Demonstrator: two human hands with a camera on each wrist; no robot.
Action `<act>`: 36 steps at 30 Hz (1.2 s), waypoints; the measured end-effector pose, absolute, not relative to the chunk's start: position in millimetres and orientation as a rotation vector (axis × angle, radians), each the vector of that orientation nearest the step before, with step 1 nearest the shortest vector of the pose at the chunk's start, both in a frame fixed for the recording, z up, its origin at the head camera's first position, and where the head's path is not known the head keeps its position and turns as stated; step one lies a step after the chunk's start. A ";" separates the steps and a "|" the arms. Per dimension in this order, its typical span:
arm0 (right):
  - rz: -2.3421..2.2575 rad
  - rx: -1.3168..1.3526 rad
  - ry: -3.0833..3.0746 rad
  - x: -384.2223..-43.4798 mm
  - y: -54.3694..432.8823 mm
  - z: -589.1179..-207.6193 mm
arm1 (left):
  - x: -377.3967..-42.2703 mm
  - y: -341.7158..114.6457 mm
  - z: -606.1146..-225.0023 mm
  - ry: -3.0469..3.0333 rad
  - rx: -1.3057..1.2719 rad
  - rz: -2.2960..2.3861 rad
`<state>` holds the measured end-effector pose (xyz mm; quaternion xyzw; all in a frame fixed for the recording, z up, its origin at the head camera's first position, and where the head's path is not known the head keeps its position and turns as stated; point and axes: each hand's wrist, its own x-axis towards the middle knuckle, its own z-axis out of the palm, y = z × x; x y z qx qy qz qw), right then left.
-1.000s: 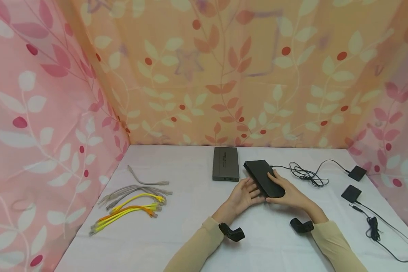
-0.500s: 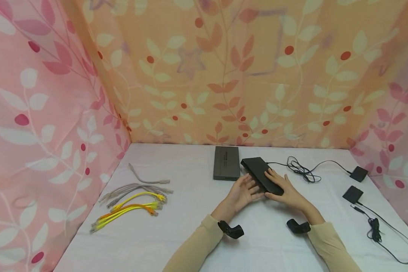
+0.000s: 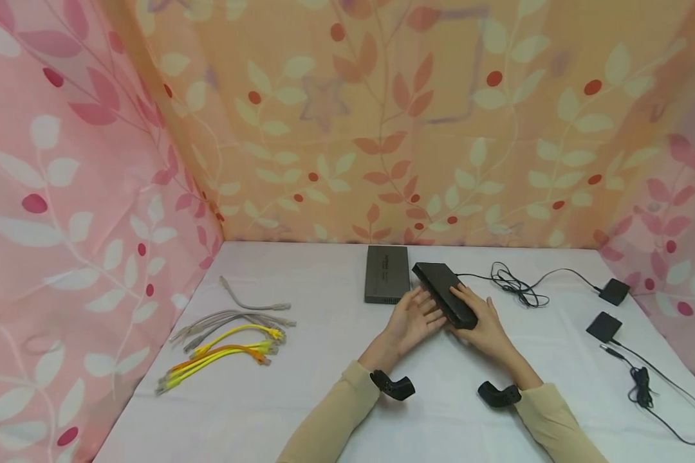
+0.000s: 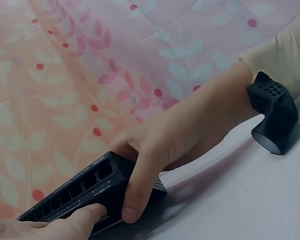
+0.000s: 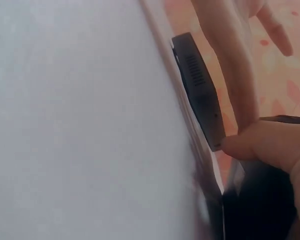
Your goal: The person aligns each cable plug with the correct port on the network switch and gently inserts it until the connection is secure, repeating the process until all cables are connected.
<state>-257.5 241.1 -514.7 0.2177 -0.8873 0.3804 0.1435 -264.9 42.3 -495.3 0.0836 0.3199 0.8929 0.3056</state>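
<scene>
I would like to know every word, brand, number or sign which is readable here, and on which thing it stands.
"NETGEAR", likely but blurred: top of the grey box; the smaller print beside it is unreadable.
Held black box: white marks on its side, too small to read.
Curtain: a faint purple mark like "U", perhaps no letter.

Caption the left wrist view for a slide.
Right hand grips a black rectangular box by one end, its row of dark square ports visible; left hand in foreground.
</scene>
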 end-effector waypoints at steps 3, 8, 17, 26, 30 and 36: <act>1.225 0.565 -2.490 -251.8 238.4 -517.1 | -263.1 43.1 -493.8 0.827 0.233 2.365; 1.377 0.489 -2.381 -246.3 234.5 -518.7 | -261.2 43.5 -489.5 0.804 0.242 2.371; 1.466 0.488 -2.314 -244.2 229.5 -512.3 | -262.9 42.0 -483.4 0.791 0.245 2.376; 1.364 0.487 -2.341 -244.5 231.4 -515.9 | -263.9 42.0 -483.0 0.786 0.263 2.358; 1.367 0.468 -2.331 -243.5 229.0 -514.4 | -264.7 41.8 -483.7 0.784 0.260 2.357; 1.341 0.565 -2.435 -243.9 234.2 -510.2 | -264.6 39.0 -483.5 0.776 0.252 2.372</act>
